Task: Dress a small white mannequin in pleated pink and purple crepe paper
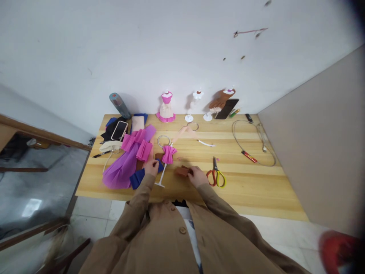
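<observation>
My left hand [151, 168] rests on the wooden table [251, 186] with its fingers curled against a blue cloth piece [138, 178], beside a small white mannequin stand [164, 167] lying tilted and dressed in a pink pleated top [169, 154]. My right hand [197, 176] is closed on a small brown cloth piece [183, 171] on the table. Red and yellow scissors [216, 176] lie just right of that hand.
Pink and purple fabric [128, 158] is piled at the left with a phone [119, 130] and a grey bottle [119, 105]. Three dressed mannequin stands [166, 107] line the wall. A cable [253, 142] loops at the right. A glass table [34, 182] stands left.
</observation>
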`<state>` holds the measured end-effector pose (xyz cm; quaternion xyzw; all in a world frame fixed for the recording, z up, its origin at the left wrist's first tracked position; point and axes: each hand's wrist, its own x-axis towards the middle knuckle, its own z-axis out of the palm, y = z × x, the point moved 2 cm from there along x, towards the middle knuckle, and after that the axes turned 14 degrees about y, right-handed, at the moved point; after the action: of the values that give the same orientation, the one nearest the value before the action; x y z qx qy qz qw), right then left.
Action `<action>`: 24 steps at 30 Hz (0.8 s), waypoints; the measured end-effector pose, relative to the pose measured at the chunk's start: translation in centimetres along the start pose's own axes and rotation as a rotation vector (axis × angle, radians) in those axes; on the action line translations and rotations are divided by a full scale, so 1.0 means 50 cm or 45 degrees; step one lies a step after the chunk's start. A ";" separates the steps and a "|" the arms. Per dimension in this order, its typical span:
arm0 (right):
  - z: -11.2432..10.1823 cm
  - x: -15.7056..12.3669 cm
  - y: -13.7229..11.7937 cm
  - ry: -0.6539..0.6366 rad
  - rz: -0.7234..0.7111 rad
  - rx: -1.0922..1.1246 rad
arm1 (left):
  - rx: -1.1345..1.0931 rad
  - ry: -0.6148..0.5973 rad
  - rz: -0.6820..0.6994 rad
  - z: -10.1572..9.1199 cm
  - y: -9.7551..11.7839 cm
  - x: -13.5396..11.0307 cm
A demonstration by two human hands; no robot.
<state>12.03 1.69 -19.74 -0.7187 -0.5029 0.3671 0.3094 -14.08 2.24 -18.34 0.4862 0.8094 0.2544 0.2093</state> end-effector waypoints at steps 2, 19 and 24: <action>0.020 0.013 -0.013 -0.012 -0.020 -0.018 | -0.030 -0.033 0.004 0.007 0.010 0.036; 0.212 0.102 -0.033 -0.024 0.048 0.056 | 0.166 -0.230 0.076 0.038 0.081 0.084; 0.200 0.081 -0.038 0.049 -0.004 0.136 | 0.283 -0.217 0.146 0.039 0.064 0.004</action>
<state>3.63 6.87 -24.46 -0.7074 -0.4775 0.3791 0.3575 -10.87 4.10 -17.91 0.5717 0.7826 0.1327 0.2073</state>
